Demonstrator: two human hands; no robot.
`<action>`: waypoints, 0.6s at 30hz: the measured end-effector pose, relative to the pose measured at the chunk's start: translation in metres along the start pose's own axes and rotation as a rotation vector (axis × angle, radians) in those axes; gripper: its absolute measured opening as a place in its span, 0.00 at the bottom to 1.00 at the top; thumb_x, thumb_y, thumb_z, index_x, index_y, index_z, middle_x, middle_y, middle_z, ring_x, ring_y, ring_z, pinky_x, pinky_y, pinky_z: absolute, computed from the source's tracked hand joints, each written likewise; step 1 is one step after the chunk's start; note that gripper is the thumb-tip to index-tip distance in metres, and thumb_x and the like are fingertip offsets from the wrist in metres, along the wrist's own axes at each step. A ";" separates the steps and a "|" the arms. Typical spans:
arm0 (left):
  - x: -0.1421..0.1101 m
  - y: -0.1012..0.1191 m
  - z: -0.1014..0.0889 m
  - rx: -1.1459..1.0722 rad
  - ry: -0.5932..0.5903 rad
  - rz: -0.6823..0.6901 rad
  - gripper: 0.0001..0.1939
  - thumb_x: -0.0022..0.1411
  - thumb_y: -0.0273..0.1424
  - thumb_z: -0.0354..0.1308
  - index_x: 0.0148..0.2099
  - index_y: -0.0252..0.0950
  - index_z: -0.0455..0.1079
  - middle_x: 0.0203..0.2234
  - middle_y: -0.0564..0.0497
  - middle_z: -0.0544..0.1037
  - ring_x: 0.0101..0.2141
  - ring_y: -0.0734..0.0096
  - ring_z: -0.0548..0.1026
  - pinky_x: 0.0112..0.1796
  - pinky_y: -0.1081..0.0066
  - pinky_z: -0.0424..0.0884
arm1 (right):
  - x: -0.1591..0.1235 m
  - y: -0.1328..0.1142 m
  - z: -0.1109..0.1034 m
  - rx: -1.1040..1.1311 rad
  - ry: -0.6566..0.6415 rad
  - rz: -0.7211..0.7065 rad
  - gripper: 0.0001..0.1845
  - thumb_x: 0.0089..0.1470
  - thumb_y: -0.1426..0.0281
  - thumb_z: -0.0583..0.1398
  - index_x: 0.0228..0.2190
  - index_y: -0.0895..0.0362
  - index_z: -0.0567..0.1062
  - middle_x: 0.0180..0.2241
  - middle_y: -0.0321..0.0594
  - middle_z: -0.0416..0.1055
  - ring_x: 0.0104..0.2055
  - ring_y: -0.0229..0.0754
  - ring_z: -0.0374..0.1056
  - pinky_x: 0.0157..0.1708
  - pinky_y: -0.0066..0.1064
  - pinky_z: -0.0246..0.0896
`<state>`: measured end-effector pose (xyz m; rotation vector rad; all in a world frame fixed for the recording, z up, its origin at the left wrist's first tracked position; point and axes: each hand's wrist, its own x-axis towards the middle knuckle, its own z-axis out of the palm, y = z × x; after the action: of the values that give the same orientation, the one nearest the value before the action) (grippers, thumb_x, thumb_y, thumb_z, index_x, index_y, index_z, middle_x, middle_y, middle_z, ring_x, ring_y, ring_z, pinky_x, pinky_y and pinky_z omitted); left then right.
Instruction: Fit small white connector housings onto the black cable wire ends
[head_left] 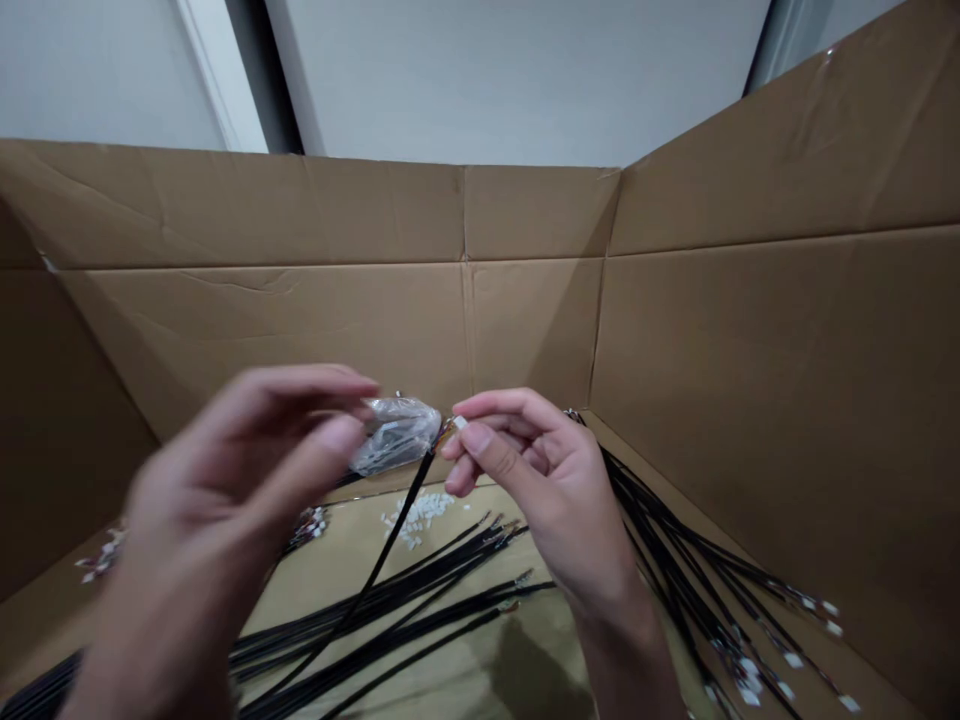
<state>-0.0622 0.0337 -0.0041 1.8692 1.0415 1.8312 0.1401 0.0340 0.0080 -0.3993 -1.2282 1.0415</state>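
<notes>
My left hand (225, 500) is raised over the box floor, its thumb and fingers pinched on a small crumpled clear plastic bag (396, 432). My right hand (525, 470) is just right of the bag, its fingers closed on a tiny white connector (460, 423) at the end of a black cable (390, 535). The cable hangs down and left from that pinch toward the floor. Bag and connector almost touch.
I am looking into a large cardboard box (750, 400) with tall walls. Several black cables (420, 600) lie across its floor, with another bundle (697, 570) along the right wall. A small heap of loose white connectors (420, 515) lies at the back.
</notes>
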 end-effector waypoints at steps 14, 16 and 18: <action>0.017 0.011 0.039 -0.218 -0.304 -0.008 0.04 0.63 0.30 0.68 0.39 0.46 0.83 0.29 0.54 0.85 0.29 0.74 0.84 0.32 0.83 0.79 | 0.000 0.003 -0.005 0.042 -0.038 -0.013 0.04 0.58 0.73 0.69 0.34 0.52 0.84 0.27 0.32 0.80 0.26 0.32 0.76 0.32 0.23 0.78; 0.017 0.010 0.042 -0.281 -0.284 -0.049 0.04 0.63 0.29 0.68 0.39 0.45 0.83 0.26 0.55 0.85 0.26 0.76 0.83 0.29 0.85 0.78 | 0.000 0.003 -0.006 0.037 -0.032 -0.008 0.03 0.57 0.73 0.70 0.34 0.52 0.84 0.27 0.32 0.80 0.26 0.32 0.76 0.31 0.24 0.78; 0.016 0.008 0.042 -0.335 -0.243 -0.071 0.03 0.63 0.29 0.69 0.39 0.44 0.82 0.26 0.55 0.84 0.24 0.78 0.81 0.27 0.86 0.77 | 0.000 0.004 -0.005 0.022 -0.020 -0.007 0.03 0.56 0.72 0.70 0.33 0.52 0.83 0.27 0.32 0.80 0.25 0.33 0.76 0.30 0.24 0.78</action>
<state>-0.0207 0.0498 0.0080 1.7709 0.6626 1.5750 0.1431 0.0374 0.0038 -0.3679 -1.2341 1.0542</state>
